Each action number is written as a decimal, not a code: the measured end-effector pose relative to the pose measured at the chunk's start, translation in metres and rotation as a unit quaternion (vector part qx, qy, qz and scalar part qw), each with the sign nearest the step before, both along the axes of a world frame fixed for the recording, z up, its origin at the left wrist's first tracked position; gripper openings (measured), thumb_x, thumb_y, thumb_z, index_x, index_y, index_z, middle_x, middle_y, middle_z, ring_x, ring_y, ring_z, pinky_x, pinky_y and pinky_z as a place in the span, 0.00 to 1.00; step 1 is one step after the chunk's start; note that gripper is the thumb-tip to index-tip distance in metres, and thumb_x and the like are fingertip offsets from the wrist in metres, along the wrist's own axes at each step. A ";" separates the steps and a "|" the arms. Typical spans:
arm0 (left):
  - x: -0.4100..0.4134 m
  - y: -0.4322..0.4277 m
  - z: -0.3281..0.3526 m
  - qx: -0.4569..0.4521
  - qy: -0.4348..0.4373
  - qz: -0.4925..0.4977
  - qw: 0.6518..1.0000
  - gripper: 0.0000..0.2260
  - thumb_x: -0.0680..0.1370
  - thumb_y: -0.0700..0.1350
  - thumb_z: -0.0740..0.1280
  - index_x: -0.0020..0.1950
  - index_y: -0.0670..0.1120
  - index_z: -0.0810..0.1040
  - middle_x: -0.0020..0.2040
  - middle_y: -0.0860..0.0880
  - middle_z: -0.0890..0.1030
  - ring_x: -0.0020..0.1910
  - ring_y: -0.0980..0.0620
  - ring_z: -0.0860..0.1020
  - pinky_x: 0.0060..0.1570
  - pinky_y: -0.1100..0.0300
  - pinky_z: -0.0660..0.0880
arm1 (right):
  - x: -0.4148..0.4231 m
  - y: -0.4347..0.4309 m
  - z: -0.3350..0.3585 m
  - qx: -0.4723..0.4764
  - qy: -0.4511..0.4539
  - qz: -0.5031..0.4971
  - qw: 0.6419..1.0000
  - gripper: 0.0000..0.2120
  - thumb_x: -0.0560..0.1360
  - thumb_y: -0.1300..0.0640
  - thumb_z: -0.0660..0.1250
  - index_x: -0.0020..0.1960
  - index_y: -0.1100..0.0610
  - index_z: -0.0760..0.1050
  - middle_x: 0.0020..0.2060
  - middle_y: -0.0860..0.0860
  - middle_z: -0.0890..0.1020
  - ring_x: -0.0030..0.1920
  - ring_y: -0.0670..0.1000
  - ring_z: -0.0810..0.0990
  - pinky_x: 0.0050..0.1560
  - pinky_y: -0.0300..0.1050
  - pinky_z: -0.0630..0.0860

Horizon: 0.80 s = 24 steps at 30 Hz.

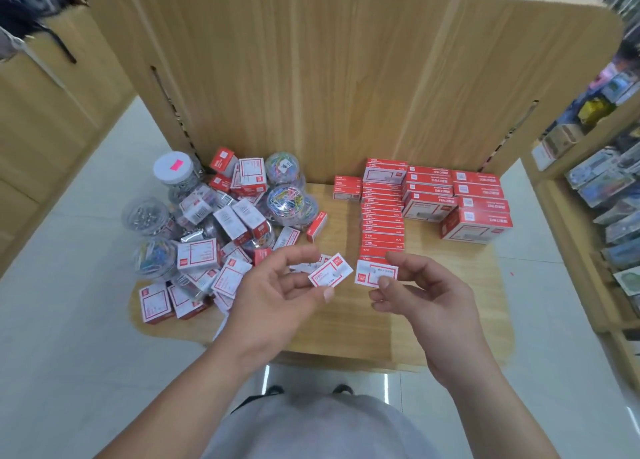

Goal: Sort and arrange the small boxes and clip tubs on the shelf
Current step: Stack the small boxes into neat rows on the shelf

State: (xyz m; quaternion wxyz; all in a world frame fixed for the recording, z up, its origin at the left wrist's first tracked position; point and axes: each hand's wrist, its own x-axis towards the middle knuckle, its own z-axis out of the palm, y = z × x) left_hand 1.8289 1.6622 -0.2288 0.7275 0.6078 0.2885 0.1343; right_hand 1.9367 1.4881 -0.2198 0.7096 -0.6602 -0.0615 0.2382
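Observation:
My left hand [277,285] pinches a small red-and-white box [330,270] between thumb and fingers above the wooden shelf [346,320]. My right hand [415,288] pinches another small red-and-white box [375,273] at the near end of a neat column of red boxes [382,216]. A loose heap of small boxes [214,250] fills the shelf's left side, mixed with clear clip tubs [147,216], some holding coloured clips [289,198]. Larger red boxes [474,209] stand stacked at the right back.
A tall wooden back panel [346,77] rises behind the shelf. Stocked shelving [606,181] runs along the right. Pale tiled floor [69,285] lies to either side. The shelf's near edge is at my waist.

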 end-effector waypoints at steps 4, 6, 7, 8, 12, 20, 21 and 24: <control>-0.005 0.012 0.003 -0.010 0.002 -0.018 1.000 0.20 0.72 0.29 0.76 0.60 0.44 0.82 0.50 0.45 0.88 0.48 0.49 0.86 0.54 0.50 0.82 | -0.001 0.010 0.001 -0.014 -0.015 0.000 1.000 0.15 0.74 0.70 0.74 0.57 0.57 0.82 0.45 0.60 0.86 0.42 0.59 0.86 0.42 0.47 0.84; -0.006 0.017 0.004 -0.008 -0.004 -0.023 1.000 0.17 0.72 0.28 0.76 0.57 0.43 0.82 0.52 0.45 0.87 0.48 0.51 0.85 0.52 0.54 0.82 | 0.000 0.015 0.004 -0.025 -0.023 0.002 0.999 0.15 0.73 0.69 0.74 0.57 0.57 0.82 0.44 0.59 0.87 0.42 0.58 0.86 0.41 0.45 0.83; -0.005 0.019 0.005 -0.009 -0.006 -0.025 1.000 0.17 0.72 0.28 0.76 0.56 0.42 0.83 0.52 0.46 0.87 0.48 0.51 0.85 0.50 0.56 0.82 | 0.000 0.018 0.006 -0.029 -0.025 0.002 0.999 0.14 0.73 0.69 0.75 0.56 0.57 0.82 0.45 0.59 0.87 0.43 0.58 0.85 0.41 0.45 0.83; -0.005 0.021 0.006 -0.011 -0.009 -0.028 1.000 0.16 0.72 0.28 0.76 0.56 0.42 0.83 0.52 0.45 0.87 0.48 0.52 0.85 0.49 0.59 0.81 | 0.000 0.020 0.008 -0.029 -0.023 0.000 0.999 0.13 0.73 0.68 0.75 0.55 0.57 0.82 0.45 0.61 0.86 0.43 0.59 0.85 0.41 0.45 0.83; -0.004 0.023 0.005 0.006 -0.003 -0.043 0.999 0.14 0.74 0.32 0.76 0.56 0.43 0.83 0.48 0.45 0.88 0.46 0.51 0.85 0.48 0.57 0.81 | -0.003 0.028 0.014 -0.015 -0.010 0.013 1.000 0.12 0.73 0.68 0.75 0.56 0.61 0.82 0.46 0.64 0.86 0.42 0.59 0.85 0.42 0.46 0.84; 0.001 0.031 -0.003 0.090 0.014 -0.056 0.994 0.16 0.74 0.40 0.78 0.57 0.55 0.83 0.41 0.54 0.82 0.40 0.51 0.79 0.44 0.54 0.79 | -0.010 0.038 0.010 -0.052 -0.052 0.028 0.997 0.15 0.74 0.68 0.74 0.59 0.57 0.83 0.47 0.60 0.85 0.43 0.62 0.86 0.50 0.53 0.85; 0.003 0.031 -0.001 0.074 0.010 -0.033 0.997 0.12 0.75 0.38 0.77 0.55 0.51 0.83 0.41 0.53 0.84 0.40 0.52 0.80 0.42 0.57 0.79 | -0.010 0.038 0.009 -0.053 -0.050 0.028 0.997 0.13 0.74 0.68 0.74 0.58 0.58 0.83 0.47 0.59 0.86 0.44 0.62 0.86 0.51 0.54 0.84; 0.006 0.028 0.005 -0.022 0.015 -0.001 1.000 0.07 0.77 0.36 0.74 0.51 0.42 0.79 0.42 0.49 0.87 0.39 0.50 0.85 0.46 0.50 0.84 | -0.014 0.040 0.006 -0.031 -0.012 0.016 0.999 0.11 0.74 0.70 0.73 0.56 0.61 0.82 0.46 0.58 0.86 0.46 0.61 0.87 0.51 0.53 0.84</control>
